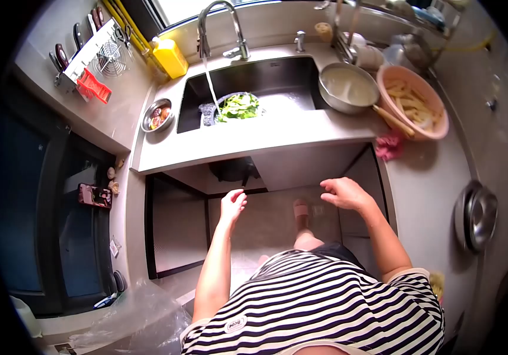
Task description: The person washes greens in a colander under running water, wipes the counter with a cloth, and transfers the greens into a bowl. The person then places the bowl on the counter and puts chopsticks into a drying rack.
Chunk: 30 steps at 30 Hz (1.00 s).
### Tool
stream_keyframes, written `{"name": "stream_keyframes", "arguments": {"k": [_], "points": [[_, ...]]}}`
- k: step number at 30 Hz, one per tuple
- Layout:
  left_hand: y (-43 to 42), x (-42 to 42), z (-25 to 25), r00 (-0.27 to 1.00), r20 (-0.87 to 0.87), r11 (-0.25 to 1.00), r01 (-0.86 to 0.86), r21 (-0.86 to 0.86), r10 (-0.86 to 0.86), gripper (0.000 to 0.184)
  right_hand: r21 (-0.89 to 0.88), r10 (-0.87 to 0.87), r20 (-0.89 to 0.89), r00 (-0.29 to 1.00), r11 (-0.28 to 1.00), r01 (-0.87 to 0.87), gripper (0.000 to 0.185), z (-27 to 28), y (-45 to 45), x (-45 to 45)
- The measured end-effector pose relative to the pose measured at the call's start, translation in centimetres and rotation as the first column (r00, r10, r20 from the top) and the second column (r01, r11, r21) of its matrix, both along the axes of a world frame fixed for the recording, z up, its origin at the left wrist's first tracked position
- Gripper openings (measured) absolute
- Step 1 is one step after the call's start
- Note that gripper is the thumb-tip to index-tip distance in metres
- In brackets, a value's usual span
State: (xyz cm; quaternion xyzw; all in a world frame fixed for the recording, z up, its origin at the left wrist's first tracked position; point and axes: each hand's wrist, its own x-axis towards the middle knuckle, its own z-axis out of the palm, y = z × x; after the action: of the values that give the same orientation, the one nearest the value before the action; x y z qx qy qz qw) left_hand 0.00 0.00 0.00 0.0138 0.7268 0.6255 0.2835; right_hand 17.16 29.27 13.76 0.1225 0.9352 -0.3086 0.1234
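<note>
The L hand (233,206) and R hand (347,193) hung in the air over the floor (269,222), well apart, w/ lots of open room btwn them. The L hand's fingers were curled in a bit; couldn't tell if the tips met. The R hand's fingers were bent but apart, pointing in toward the L hand. The counter's front edge (254,151) ran across just past both hands, btwn them and the sink (292,74). The greens (240,108) sat in the sink, past the L hand, nr the sink's front side, and water (211,86) from the tap (244,50) ran down at their L side. A small bowl (155,129) w/ reddish food stood ahead and to the L of the L hand, nr the counter's L end. Past the R hand was a steel pot (345,108) by the sink's R edge, w/ a pink tub (437,127) of pale strips just beside it. A pink cloth (389,146) lay at the counter's inner corner, ahead and to the R of the R hand. Low under the counter, ahead of the L hand, was a dark pan (230,170). A cupboard panel (177,225) w/ dark edges stood to that hand's L.
</note>
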Motion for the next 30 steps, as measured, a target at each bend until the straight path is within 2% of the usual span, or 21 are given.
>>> {"name": "stream_keyframes", "arguments": {"k": [2, 3, 5, 6, 8, 9, 11, 13, 15, 16, 17, 18, 19, 20, 21, 23, 25, 27, 29, 30], "points": [[1.7, 3.4, 0.4, 1.000, 0.002, 0.997, -0.010, 0.081, 0.010, 0.022, 0.004, -0.038, -0.067, 0.997, 0.999, 0.038, 0.036, 2.1, 1.6, 0.2], [0.3, -8.7, 3.2, 0.996, -0.090, 0.996, -0.022, -0.089, 0.014, 0.020, -0.116, -0.069, -0.216, 0.974, 0.992, 0.045, 0.036, -1.6, 2.3, -11.4], [2.5, -9.7, 3.3, 0.986, -0.146, 0.993, -0.090, -0.070, 0.079, 0.017, -0.153, -0.120, -0.230, 0.966, 0.984, 0.086, 0.035, -0.9, 5.4, -13.9], [3.8, -11.1, 2.9, 0.957, -0.269, 0.988, -0.133, -0.074, 0.109, 0.016, -0.195, -0.104, -0.273, 0.956, 0.979, 0.051, 0.033, -1.4, 7.3, -15.3], [3.1, -15.6, 2.0, 0.861, -0.493, 0.957, -0.236, -0.167, 0.126, 0.016, -0.130, -0.067, -0.370, 0.927, 0.991, 0.019, 0.033, -3.2, 9.1, -19.6], [3.6, -16.9, 2.5, 0.824, -0.543, 0.923, -0.323, -0.211, 0.164, 0.017, -0.081, -0.053, -0.409, 0.911, 0.996, 0.022, 0.033, -4.3, 9.7, -21.4], [5.1, -19.3, 4.0, 0.832, -0.527, 0.919, -0.329, -0.218, 0.173, 0.019, 0.032, 0.018, -0.472, 0.881, 0.999, -0.003, 0.031, -6.2, 10.6, -25.1], [6.8, -22.0, 5.5, 0.798, -0.592, 0.925, -0.302, -0.230, 0.114, 0.019, 0.148, 0.044, -0.578, 0.815, 0.988, 0.052, 0.029, -6.8, 10.8, -28.5], [8.3, -25.5, 5.0, 0.806, -0.589, 0.947, -0.226, -0.227, 0.051, 0.020, 0.158, -0.002, -0.573, 0.820, 0.981, 0.113, 0.029, -8.9, 11.0, -30.9], [8.5, -27.5, 4.3, 0.771, -0.636, 0.934, -0.202, -0.294, -0.034, 0.021, 0.115, -0.060, -0.560, 0.826, 0.982, 0.149, 0.030, -10.6, 10.6, -31.8], [9.2, -29.7, 3.5, 0.728, -0.674, 0.923, -0.159, -0.350, -0.130, 0.023, 0.082, -0.131, -0.542, 0.830, 0.975, 0.207, 0.030, -12.4, 10.3, -32.3], [10.1, -31.8, 3.1, 0.665, -0.708, 0.911, -0.099, -0.400, -0.239, 0.028, -0.018, -0.277, -0.495, 0.823, 0.951, 0.309, 0.030, -13.2, 9.4, -32.1], [11.3, -33.7, 2.8, 0.581, -0.743, 0.901, -0.038, -0.433, -0.332, 0.033, 0.079, -0.315, -0.304, 0.899, 0.932, 0.353, 0.034, -12.2, 9.1, -32.3], [13.3, -35.3, 2.6, 0.496, -0.763, 0.883, 0.014, -0.469, -0.413, 0.038, 0.041, -0.305, -0.452, 0.838, 0.931, 0.362, 0.036, -11.8, 9.1, -32.2], [14.7, -36.8, 2.1, 0.406, -0.775, 0.858, 0.049, -0.511, -0.485, 0.044, 0.049, -0.290, -0.475, 0.831, 0.934, 0.354, 0.034, -11.8, 9.1, -32.3], [18.0, -40.0, 0.0, 0.270, -0.748, 0.792, 0.117, -0.599, -0.606, 0.053, 0.089, -0.332, -0.347, 0.877, 0.919, 0.383, 0.034, -11.0, 9.1, -32.3], [21.4, -41.7, -0.6, 0.223, -0.638, 0.670, 0.109, -0.735, -0.737, 0.057, 0.108, -0.340, -0.343, 0.875, 0.912, 0.397, 0.033, -10.9, 8.9, -32.6], [23.6, -43.5, -2.9, 0.129, -0.582, 0.595, 0.106, -0.797, -0.803, 0.059, 0.165, -0.329, -0.262, 0.908, 0.911, 0.377, 0.034, -11.4, 9.0, -32.5], [24.5, -44.5, -4.5, 0.161, -0.467, 0.493, 0.222, -0.841, -0.870, 0.060, 0.172, -0.355, -0.228, 0.907, 0.902, 0.397, 0.035, -10.8, 8.5, -32.0], [24.6, -44.8, -5.4, 0.193, -0.344, 0.388, 0.283, -0.877, -0.919, 0.062, 0.192, -0.352, -0.249, 0.902, 0.895, 0.402, 0.036, -10.5, 8.3, -31.9]]}}
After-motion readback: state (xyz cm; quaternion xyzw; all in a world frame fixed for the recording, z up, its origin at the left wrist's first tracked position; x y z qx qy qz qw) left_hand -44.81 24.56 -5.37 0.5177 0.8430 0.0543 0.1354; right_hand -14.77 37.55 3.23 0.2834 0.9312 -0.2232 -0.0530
